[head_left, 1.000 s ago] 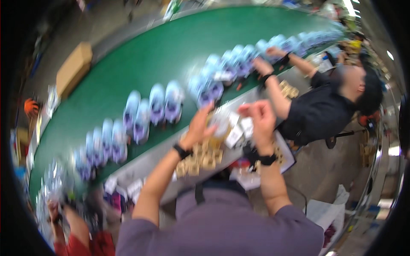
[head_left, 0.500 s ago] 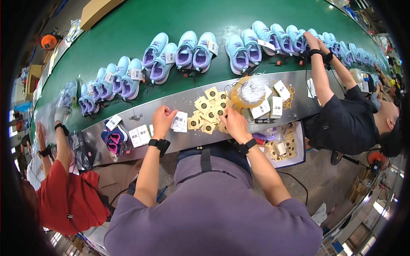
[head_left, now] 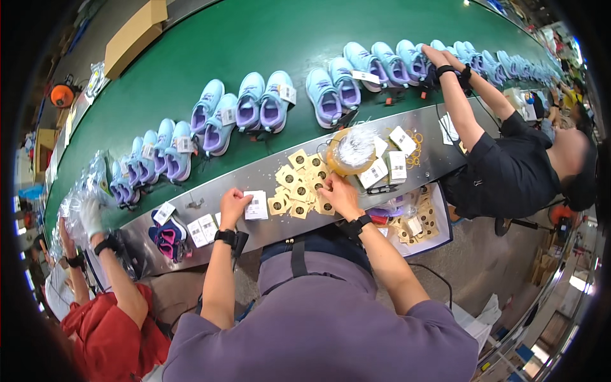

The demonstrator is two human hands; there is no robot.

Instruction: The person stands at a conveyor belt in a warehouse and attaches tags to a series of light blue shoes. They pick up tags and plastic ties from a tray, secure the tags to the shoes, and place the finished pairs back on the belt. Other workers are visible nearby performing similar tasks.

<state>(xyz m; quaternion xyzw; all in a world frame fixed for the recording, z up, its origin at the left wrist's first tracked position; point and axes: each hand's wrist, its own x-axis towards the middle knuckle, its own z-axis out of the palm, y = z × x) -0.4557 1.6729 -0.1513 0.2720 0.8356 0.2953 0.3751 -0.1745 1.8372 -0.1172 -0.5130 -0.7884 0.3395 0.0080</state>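
Observation:
My left hand (head_left: 234, 207) is closed in a pinch at the left edge of a stack of white printed labels (head_left: 256, 207). Whether a label is between its fingertips is too small to tell. My right hand (head_left: 340, 196) reaches into a loose pile of yellow square cards (head_left: 298, 181) with dark round marks. Its thumb and fingers close on a card at the right side of the pile. Just beyond this hand stands a round amber tub (head_left: 344, 167) with a clump of clear plastic strands (head_left: 356, 146) on top.
Pale blue shoes (head_left: 248, 108) with tags line the green belt (head_left: 267, 44). A dark pink-trimmed shoe (head_left: 168, 237) and more labels (head_left: 202, 230) lie left on the metal ledge. Rubber bands (head_left: 415, 149) lie right. An open box (head_left: 423, 245) sits below. Co-workers' hands (head_left: 439, 60) (head_left: 91, 216) flank me.
The view has turned, so the bench and shoes sit lower and further left. The label stack by my left hand looks squarer. My right hand stays at the card pile.

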